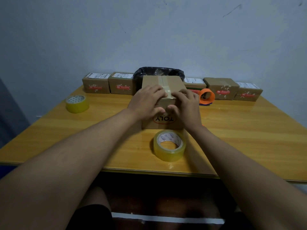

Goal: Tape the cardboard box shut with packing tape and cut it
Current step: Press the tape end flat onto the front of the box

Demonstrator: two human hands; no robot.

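A brown cardboard box stands in the middle of the wooden table, flaps closed, with a strip of clear tape running along its top seam and over the near edge. My left hand lies flat on the box's near top edge, fingers pressing on the tape. My right hand rests over the same edge, fingers spread on top and thumb on the front face. A roll of clear packing tape lies flat on the table just in front of the box. An orange tape cutter sits to the right of the box.
A second tape roll lies at the table's left. Several small labelled parcels line the back edge against the wall. A black-lined bin stands behind the box. The table's front edge is close to my lap.
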